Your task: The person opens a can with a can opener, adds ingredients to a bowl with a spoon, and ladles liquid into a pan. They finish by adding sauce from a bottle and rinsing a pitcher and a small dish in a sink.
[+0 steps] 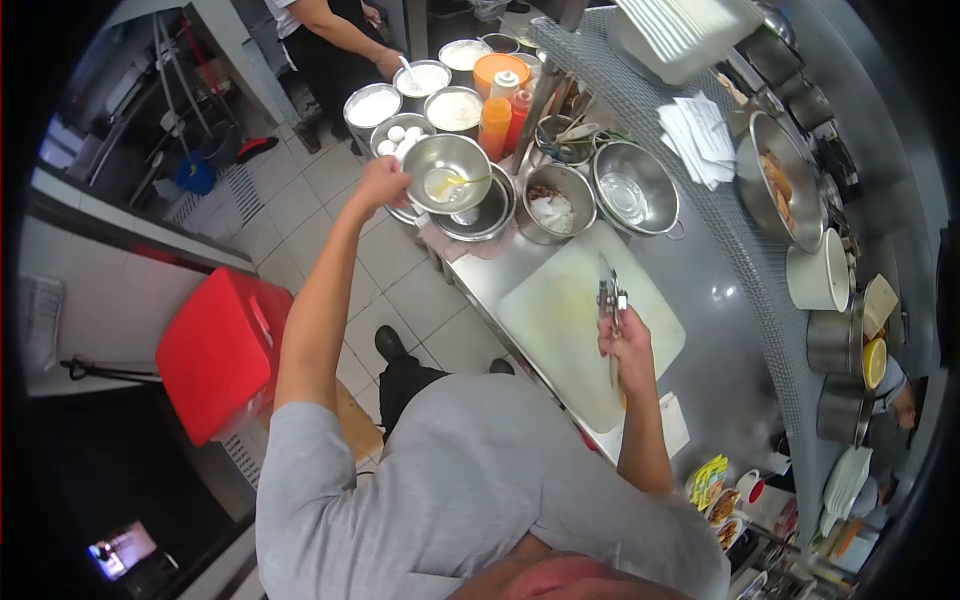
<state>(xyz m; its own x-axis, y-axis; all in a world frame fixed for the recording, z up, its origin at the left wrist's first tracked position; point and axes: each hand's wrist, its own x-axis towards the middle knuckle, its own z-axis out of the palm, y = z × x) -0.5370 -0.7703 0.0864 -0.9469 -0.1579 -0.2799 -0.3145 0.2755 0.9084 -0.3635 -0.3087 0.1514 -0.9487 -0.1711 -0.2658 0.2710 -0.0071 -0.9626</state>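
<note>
At the table's far left corner, my left hand point(383, 185) is closed on the rim of a steel mixing bowl point(447, 150). A little clear and yellow stuff, perhaps egg, lies in its bottom. The bowl is above a dark-looking steel pot point(490, 215). Over the white cutting board point(540, 310), my right hand point(630, 350) grips a metal hand tool point(612, 296) that looks like a can opener. Its jointed head points away from me, and my fingers hide part of its handles. White eggs point(397, 134) fill another bowl just beyond my left hand.
Tubs of white powder point(455, 108), an orange squeeze bottle point(494, 125) and a red one point(518, 120) stand at the far end. Right of them are a steel pot point(558, 203) and a colander-like bowl point(636, 188). A co-worker's arm point(350, 32) reaches in; a red bin point(215, 350) stands left.
</note>
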